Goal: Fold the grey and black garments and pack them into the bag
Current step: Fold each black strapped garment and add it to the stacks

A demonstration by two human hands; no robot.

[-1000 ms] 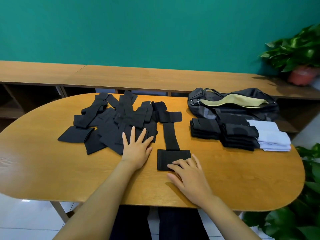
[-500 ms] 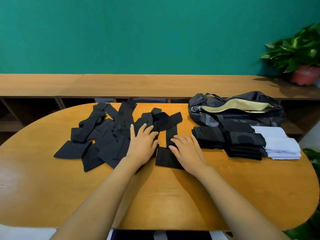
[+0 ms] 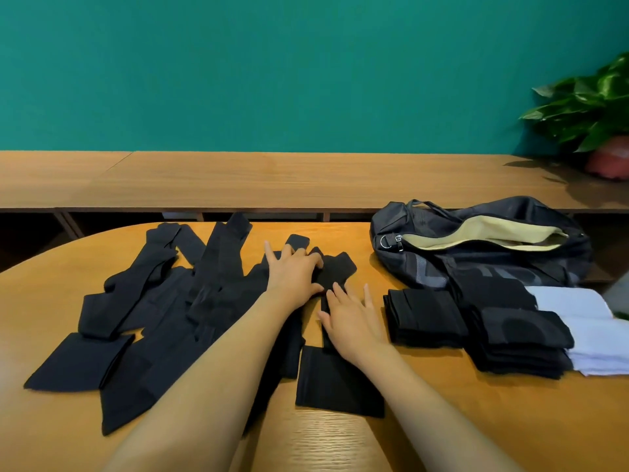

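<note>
One black strip (image 3: 337, 383) lies apart from the pile (image 3: 163, 301), running near to far on the table (image 3: 442, 420), probably so it can be flattened and folded on its own. The right hand (image 3: 350, 318) rests flat on the strip's middle with straight, slightly spread fingers, gripping nothing. This looks like a smoothing or pinning press that keeps the cloth from sliding. The left hand (image 3: 292, 274) sits just beyond it at the strip's far end, where that end meets the pile's edge. Its index finger points straight out and the others bend over the cloth. Whether they pinch the end or only press on it I cannot tell. Taking hold of that end would suit folding it back toward the wide near cuff.

The unfolded pile stays on the left and the finished work is on the right. The black stacks (image 3: 425, 316) sit just beside the right hand, and a pale stack (image 3: 592, 338) touches them on their right. All lie directly in front of the bag (image 3: 408, 264), whose zip gapes open to show a yellow lining, so packing is a short lift. No folded garment is visibly inside the bag yet, so I judge folding to be well along and packing not begun. A plant (image 3: 592, 107) stands far right.
</note>
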